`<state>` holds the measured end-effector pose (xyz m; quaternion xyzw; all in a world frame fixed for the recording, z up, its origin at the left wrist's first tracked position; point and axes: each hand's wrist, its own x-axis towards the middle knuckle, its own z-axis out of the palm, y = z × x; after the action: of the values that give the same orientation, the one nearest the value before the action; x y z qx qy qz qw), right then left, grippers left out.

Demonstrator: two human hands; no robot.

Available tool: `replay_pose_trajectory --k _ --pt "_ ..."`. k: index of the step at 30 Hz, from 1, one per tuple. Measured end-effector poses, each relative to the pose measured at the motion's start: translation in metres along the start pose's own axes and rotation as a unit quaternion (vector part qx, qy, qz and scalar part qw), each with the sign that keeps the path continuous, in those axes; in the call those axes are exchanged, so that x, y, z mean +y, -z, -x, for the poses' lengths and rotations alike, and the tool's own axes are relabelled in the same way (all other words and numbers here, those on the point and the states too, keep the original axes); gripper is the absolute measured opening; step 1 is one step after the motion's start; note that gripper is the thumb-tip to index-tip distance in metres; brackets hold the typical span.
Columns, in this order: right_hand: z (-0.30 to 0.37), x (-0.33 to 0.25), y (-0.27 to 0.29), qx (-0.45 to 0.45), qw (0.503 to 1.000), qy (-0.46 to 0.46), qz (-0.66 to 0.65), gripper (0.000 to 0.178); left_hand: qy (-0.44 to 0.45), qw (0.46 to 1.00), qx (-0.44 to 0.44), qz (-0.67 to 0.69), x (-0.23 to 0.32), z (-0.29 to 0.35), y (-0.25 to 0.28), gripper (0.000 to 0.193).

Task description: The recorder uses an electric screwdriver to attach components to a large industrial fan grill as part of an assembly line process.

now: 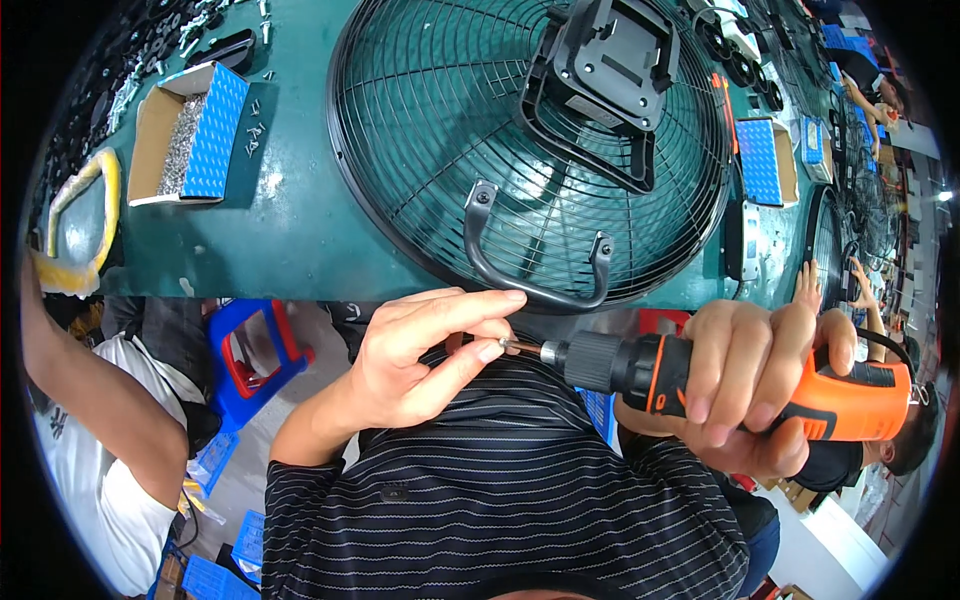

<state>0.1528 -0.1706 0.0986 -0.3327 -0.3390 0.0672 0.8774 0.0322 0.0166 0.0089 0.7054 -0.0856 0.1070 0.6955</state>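
Note:
My right hand [745,370] is wrapped round an orange and black electric screwdriver [850,405], held level with its bit pointing left. At the bit's tip, my left hand [405,360] pinches a small silver screw [504,343] between thumb and forefinger. Both hands are just in front of the table edge, close to my chest. Beyond them a round black fan grille [425,130] lies on the table. A curved black handle [474,240] sits on its near side, with a bolt at each end. A black motor housing with a bracket [620,65] rises from the grille's far part.
Left on the green table [285,235] stands an open blue box [222,130] of small screws, with loose screws [254,130] beside it. Another blue box [760,160] is right of the grille. A co-worker's arm [100,380] and yellow-wrapped ring [108,200] are at far left.

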Motion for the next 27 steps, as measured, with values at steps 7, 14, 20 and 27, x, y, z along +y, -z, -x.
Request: replay_pose_trajectory --k 7,14,20,27 --pt "-0.009 0.009 0.003 -0.087 0.995 -0.042 -0.001 0.048 0.026 0.999 0.021 0.039 -0.008 0.013 -0.005 0.042" --pt "-0.002 0.016 0.001 -0.16 0.985 -0.053 0.035 0.048 -0.091 0.928 0.142 -0.332 -0.007 0.015 -0.001 0.066" --pt "-0.005 0.028 -0.002 -0.215 0.972 -0.051 0.085 0.052 -0.096 0.886 0.174 -0.418 -0.016 0.012 0.001 0.074" --pt "-0.005 0.036 0.0 -0.235 0.965 -0.08 0.083 0.055 -0.087 0.883 0.185 -0.422 -0.026 0.014 0.0 0.07"
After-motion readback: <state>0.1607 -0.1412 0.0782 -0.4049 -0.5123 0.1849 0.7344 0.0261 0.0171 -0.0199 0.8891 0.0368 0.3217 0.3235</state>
